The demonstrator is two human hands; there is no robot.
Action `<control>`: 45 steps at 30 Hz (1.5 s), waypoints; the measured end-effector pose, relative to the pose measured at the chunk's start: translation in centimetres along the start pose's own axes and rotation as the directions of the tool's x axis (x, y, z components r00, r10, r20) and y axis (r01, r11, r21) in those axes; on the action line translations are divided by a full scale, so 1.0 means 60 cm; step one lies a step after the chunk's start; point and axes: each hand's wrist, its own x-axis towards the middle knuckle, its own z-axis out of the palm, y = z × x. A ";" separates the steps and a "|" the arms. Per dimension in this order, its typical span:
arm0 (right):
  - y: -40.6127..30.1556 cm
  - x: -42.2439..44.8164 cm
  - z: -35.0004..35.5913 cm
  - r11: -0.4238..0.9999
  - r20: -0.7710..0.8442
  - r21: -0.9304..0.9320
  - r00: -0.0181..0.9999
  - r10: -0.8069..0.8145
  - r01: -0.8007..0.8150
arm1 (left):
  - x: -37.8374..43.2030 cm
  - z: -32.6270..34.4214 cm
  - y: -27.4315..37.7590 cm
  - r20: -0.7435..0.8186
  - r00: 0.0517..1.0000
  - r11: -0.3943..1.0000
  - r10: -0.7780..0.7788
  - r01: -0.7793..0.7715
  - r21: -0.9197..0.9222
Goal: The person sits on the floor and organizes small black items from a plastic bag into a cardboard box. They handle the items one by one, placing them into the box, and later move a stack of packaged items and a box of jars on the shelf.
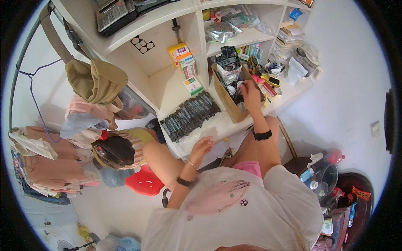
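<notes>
My right hand (250, 94) reaches over a cardboard box (241, 116) on the white shelf, its fingers bent down among the contents. Inside the box are dark packets (228, 59) and several white round pieces (231, 90); whether my fingers grip one is hidden. Left of the box, slim black packaged pieces (190, 116) lie side by side in a dense row. Just in front of the shelf edge hovers my left hand (202, 148), fingers loosely bent with the thumb close to them. I see nothing clearly held in it.
Small medicine-type boxes (187, 67) stand behind the row. A calculator (112, 15) rests on the upper shelf. Paper stacks (287, 42) and a glass jar (304, 61) are at the right. Another person's head (116, 152) is close on the left, below a hanging khaki bag (95, 80).
</notes>
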 end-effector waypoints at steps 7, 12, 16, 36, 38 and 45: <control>-0.133 -0.098 -0.056 0.900 -0.063 0.436 0.998 0.010 0.019 | -0.015 0.017 0.019 0.019 0.989 0.966 0.144 -0.144 0.216; -0.119 -0.207 0.021 0.959 0.576 0.263 0.814 -0.070 -0.104 | -0.019 0.058 0.035 0.225 0.964 0.949 0.145 -0.199 0.245; -0.079 -0.265 0.040 0.994 0.457 0.066 0.883 -0.109 0.088 | 0.003 0.013 -0.019 0.005 1.000 0.997 0.000 0.001 -0.077; 0.067 -0.227 0.196 0.610 0.538 0.487 0.765 0.354 -0.625 | 0.004 -0.017 0.016 -0.151 0.979 0.900 0.138 -0.188 -0.393; 0.069 -0.220 0.223 0.510 0.512 0.580 0.771 0.378 -0.635 | 0.004 -0.021 0.014 -0.140 0.981 0.902 0.135 -0.180 -0.392; 0.053 -0.226 0.250 0.319 0.492 0.708 0.764 0.418 -0.630 | 0.008 -0.015 0.016 -0.141 0.984 0.905 0.106 -0.154 -0.397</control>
